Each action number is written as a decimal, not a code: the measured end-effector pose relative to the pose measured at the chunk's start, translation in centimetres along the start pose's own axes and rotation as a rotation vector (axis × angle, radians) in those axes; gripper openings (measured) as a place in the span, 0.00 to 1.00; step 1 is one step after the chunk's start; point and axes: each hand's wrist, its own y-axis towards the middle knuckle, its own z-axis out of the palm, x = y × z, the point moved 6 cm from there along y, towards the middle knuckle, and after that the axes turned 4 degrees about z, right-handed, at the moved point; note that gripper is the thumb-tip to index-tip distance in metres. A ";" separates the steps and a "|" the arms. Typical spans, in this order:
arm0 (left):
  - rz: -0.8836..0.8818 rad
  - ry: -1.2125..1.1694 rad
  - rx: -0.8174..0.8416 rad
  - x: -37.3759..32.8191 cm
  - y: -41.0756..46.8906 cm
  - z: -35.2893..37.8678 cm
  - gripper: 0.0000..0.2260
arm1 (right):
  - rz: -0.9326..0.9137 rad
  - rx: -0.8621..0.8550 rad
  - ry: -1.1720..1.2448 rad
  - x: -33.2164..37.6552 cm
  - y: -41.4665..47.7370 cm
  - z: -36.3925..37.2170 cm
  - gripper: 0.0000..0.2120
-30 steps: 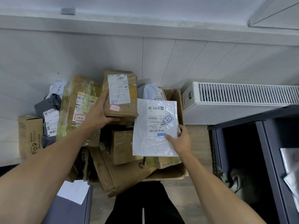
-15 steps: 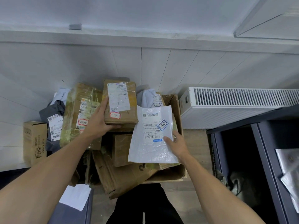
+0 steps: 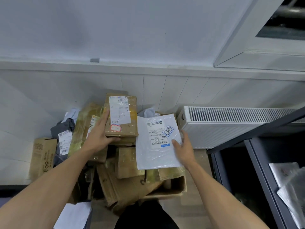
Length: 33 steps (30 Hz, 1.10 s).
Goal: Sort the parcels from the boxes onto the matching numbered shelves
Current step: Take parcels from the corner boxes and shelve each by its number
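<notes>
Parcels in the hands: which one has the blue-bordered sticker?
The flat white mailer pinched by the right hand; it bears the blue-edged sticker with handwriting. The brown carton gripped by the left hand carries a red-edged sticker instead.

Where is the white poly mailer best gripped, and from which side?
The white poly mailer is probably best pinched at its right edge, from the right, thumb on top, as the right hand does. It is flat and thin, that spot leaves the numbered sticker uncovered, and the cardboard parcel in the left hand crowds its left side.
</notes>
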 end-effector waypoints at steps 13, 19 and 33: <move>0.060 0.009 -0.091 -3.7 -2.0 -7.2 0.59 | -0.228 -0.001 0.055 8.5 -3.2 -1.6 0.13; 0.059 0.023 -0.134 -5.9 -3.7 -8.4 0.58 | -0.322 0.039 0.085 10.4 -3.6 -3.0 0.13; -0.029 0.115 -0.351 -13.0 -14.9 -5.6 0.57 | -0.427 0.318 0.108 9.8 -4.3 -7.5 0.15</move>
